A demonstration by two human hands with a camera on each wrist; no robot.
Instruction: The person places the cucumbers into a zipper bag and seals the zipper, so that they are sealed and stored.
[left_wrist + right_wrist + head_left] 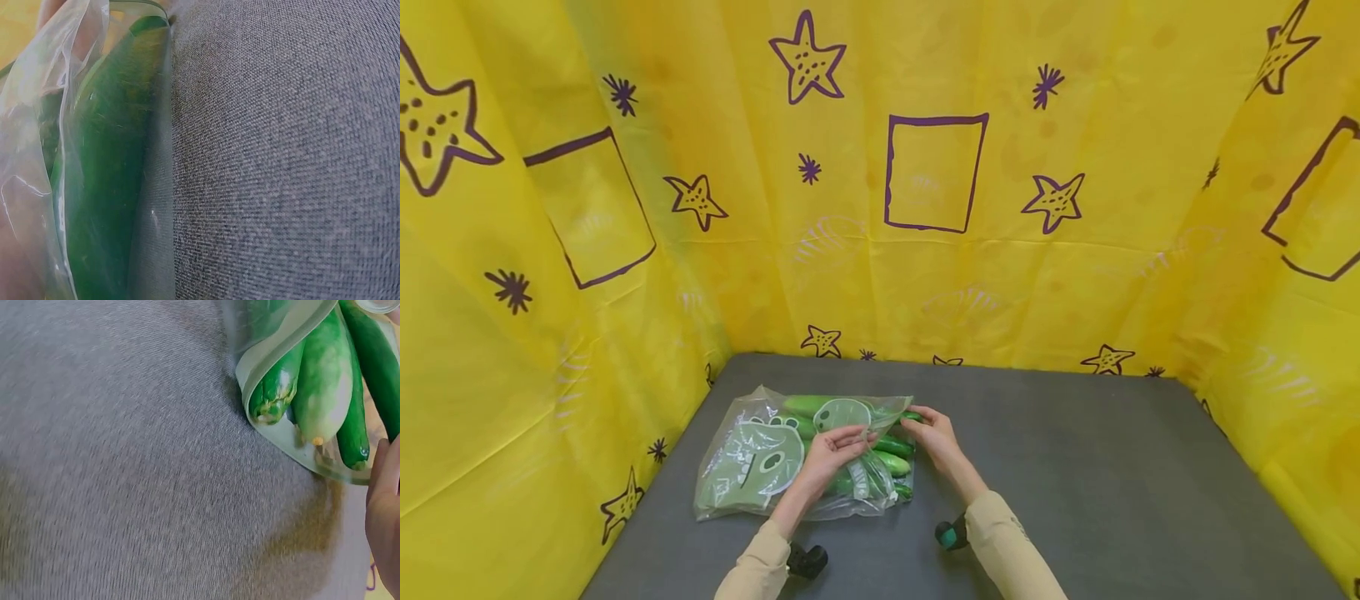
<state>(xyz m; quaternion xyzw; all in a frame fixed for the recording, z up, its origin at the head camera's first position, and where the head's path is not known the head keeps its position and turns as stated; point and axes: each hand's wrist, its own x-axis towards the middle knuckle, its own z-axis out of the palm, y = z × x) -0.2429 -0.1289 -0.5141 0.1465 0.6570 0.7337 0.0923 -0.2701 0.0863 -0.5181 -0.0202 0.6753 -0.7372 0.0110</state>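
A clear plastic bag (718, 492) with green cartoon faces printed on it lies on the dark table, its mouth facing right. Several cucumbers (892, 464) fill it, ends toward the mouth. My left hand (831, 457) pinches the bag's upper layer near the mouth, lifting it. At the far corner of the mouth, my right hand (936, 437) holds the end of a dark green cucumber (375, 369). Beside that one, a paler cucumber (324, 381) shows inside the rim. Through the film in the left wrist view appears another cucumber (106, 187); the left fingers are mostly hidden there.
The grey cloth-covered table (1097, 483) extends to the right of the bag. Yellow curtains (745, 275) with purple stars and squares stand around its back and sides. A dark wrist device (807, 561) is at the left sleeve, another device (951, 534) at the right.
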